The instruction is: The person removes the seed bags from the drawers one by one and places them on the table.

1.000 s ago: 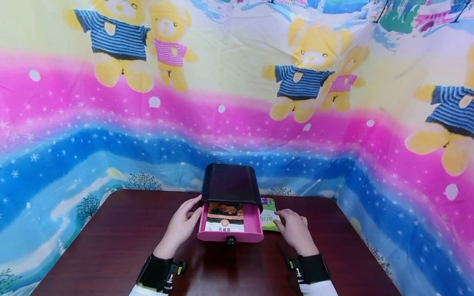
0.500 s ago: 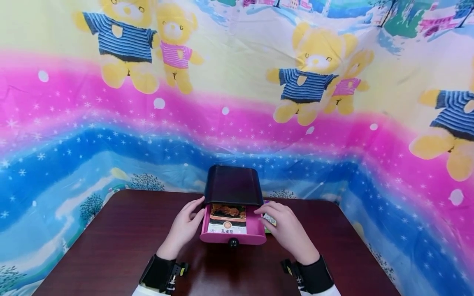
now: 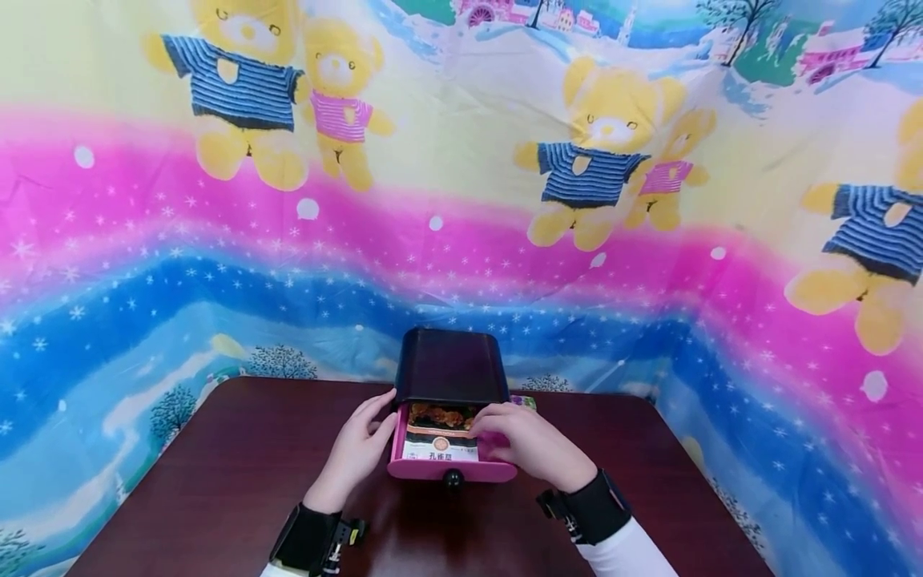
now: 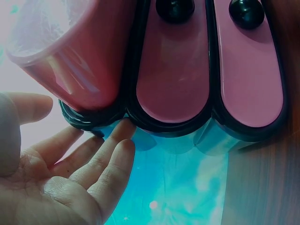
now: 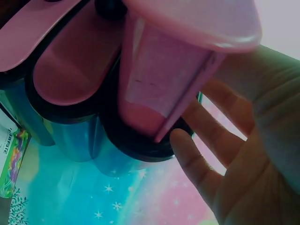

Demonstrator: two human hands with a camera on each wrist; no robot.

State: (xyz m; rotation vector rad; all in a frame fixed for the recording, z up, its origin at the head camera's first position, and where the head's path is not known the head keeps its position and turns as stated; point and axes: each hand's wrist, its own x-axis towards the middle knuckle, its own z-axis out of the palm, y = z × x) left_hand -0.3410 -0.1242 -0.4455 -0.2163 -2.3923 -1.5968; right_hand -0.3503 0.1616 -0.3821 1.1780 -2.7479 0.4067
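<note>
A black drawer cabinet (image 3: pixel 453 365) stands on the table, its top pink drawer (image 3: pixel 497 473) pulled out. Inside lies a packet (image 3: pixel 440 445) printed with orange flowers. My left hand (image 3: pixel 353 449) touches the cabinet's left side near the front, its fingers loosely extended. My right hand (image 3: pixel 537 449) reaches over the drawer's right wall, with fingertips at the packet's right edge; whether they touch it I cannot tell. From the right wrist view, the drawer hides the thumb and part of the fingers. A green packet (image 5: pixel 14 164) lies on the table right of the cabinet, mostly covered by that hand in the head view.
Two more pink drawers sit pushed in below, the middle one (image 4: pixel 173 70) and the bottom one (image 4: pixel 253 70), each with a round black knob. A dark brown table (image 3: pixel 238 465) carries the cabinet. Behind it hangs a bear-patterned cloth (image 3: pixel 447 264).
My right hand has moved left from beside the green packet, across the drawer's right wall, to the flower packet's edge. My left hand has stayed at the cabinet's side.
</note>
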